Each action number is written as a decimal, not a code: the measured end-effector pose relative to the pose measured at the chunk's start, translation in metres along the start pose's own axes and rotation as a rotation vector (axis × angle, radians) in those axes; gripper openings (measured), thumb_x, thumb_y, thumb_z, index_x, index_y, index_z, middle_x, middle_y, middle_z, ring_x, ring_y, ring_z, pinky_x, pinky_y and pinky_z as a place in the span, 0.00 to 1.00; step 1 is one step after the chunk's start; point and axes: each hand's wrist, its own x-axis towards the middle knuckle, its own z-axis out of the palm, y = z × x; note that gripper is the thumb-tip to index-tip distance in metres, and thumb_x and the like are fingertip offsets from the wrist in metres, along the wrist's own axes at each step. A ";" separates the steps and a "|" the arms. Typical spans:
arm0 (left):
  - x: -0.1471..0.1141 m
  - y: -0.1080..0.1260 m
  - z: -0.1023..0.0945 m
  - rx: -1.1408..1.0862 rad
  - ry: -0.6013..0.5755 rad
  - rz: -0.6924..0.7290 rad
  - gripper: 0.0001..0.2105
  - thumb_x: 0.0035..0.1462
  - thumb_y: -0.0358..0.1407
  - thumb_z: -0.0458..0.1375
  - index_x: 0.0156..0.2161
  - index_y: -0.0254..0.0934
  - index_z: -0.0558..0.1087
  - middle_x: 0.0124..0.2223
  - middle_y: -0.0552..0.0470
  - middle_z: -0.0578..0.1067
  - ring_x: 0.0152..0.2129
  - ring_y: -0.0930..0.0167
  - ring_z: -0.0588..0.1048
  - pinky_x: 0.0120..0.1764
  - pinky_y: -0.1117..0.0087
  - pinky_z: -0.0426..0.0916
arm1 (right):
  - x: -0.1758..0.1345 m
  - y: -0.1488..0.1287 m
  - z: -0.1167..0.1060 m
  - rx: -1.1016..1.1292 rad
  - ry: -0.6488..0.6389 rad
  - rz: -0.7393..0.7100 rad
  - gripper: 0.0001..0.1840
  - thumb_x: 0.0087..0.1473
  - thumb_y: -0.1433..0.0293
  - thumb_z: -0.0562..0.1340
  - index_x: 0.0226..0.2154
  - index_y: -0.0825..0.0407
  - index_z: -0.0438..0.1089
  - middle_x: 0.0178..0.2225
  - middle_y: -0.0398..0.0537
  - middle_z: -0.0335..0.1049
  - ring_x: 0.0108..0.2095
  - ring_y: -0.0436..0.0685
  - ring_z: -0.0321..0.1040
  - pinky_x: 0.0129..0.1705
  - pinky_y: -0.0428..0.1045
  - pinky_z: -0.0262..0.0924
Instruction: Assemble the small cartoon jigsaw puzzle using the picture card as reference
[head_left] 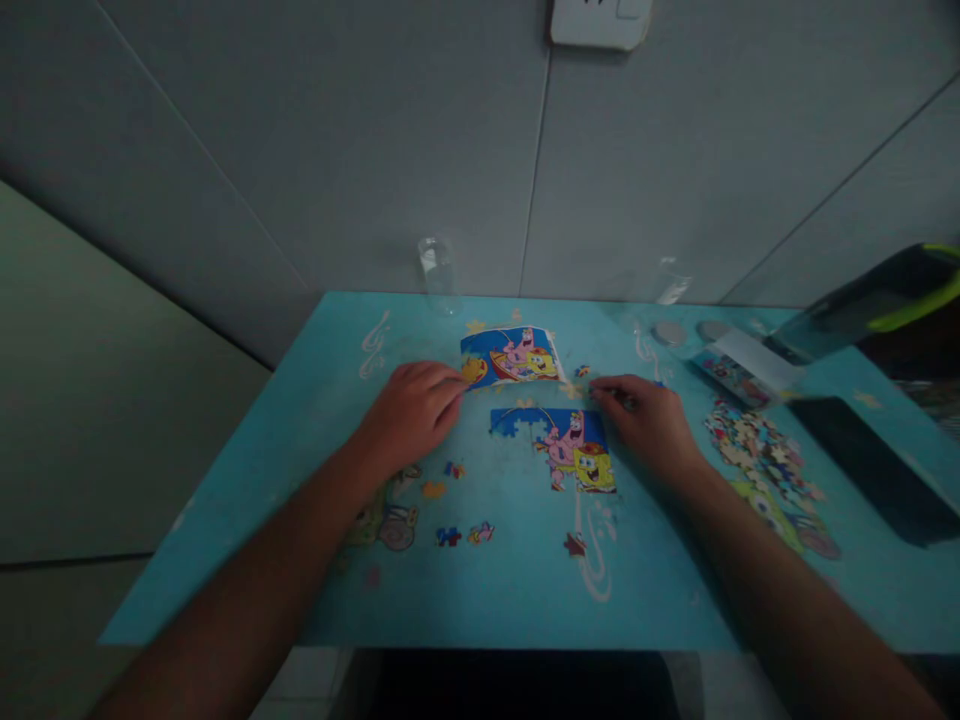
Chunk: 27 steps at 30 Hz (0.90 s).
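Note:
My left hand [420, 412] pinches the lower left corner of a picture card [517, 358] showing a yellow sponge and a pink starfish cartoon. The card's left end is slightly raised. Below it lies a partly joined jigsaw puzzle [589, 450] with the same picture, its left and lower left part open. My right hand [641, 410] is just above the puzzle's upper right corner, thumb and fingers closed together; a small dark bit shows at the fingertips, too unclear to name. Near those fingers lies a loose puzzle piece [582, 371].
Loose pieces [480, 533] and a brown piece [574, 545] lie nearer me. At right are a heap of pieces [765, 450], a packet [739, 370], a dark phone-like slab [874, 465] and a bottle [862, 300]. Clear plastic containers [439, 275] stand by the wall, with round grey lids [670, 333].

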 end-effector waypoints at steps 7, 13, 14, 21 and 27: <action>-0.002 0.010 0.007 -0.075 -0.104 0.116 0.12 0.69 0.35 0.54 0.53 0.36 0.74 0.51 0.45 0.76 0.50 0.63 0.72 0.54 0.55 0.66 | -0.007 -0.007 0.002 0.088 0.027 -0.003 0.14 0.62 0.61 0.62 0.44 0.48 0.80 0.40 0.49 0.81 0.34 0.59 0.76 0.42 0.54 0.69; -0.002 0.029 0.008 -0.132 -0.151 0.174 0.13 0.71 0.38 0.53 0.54 0.38 0.76 0.49 0.46 0.76 0.50 0.64 0.72 0.55 0.57 0.65 | -0.010 -0.010 0.008 0.071 -0.030 -0.064 0.14 0.63 0.61 0.61 0.43 0.49 0.80 0.41 0.50 0.81 0.37 0.60 0.77 0.44 0.55 0.70; -0.002 0.029 0.008 -0.134 -0.151 0.177 0.13 0.71 0.38 0.53 0.53 0.38 0.76 0.49 0.46 0.76 0.50 0.64 0.72 0.54 0.57 0.65 | -0.010 -0.010 0.008 0.071 -0.039 -0.065 0.15 0.63 0.61 0.61 0.43 0.50 0.80 0.41 0.50 0.81 0.37 0.60 0.77 0.44 0.55 0.70; -0.002 0.026 0.009 -0.109 -0.151 0.185 0.13 0.71 0.35 0.52 0.54 0.38 0.76 0.52 0.47 0.77 0.50 0.64 0.73 0.53 0.57 0.64 | -0.010 -0.002 0.013 0.046 -0.049 -0.051 0.15 0.62 0.59 0.62 0.44 0.48 0.80 0.42 0.48 0.82 0.37 0.60 0.78 0.43 0.55 0.69; 0.001 0.028 0.012 -0.119 -0.134 0.159 0.12 0.70 0.37 0.54 0.52 0.38 0.76 0.51 0.47 0.78 0.49 0.64 0.74 0.53 0.60 0.65 | -0.010 0.002 0.015 0.012 -0.055 -0.052 0.15 0.62 0.58 0.62 0.44 0.46 0.80 0.41 0.47 0.82 0.38 0.61 0.78 0.41 0.55 0.68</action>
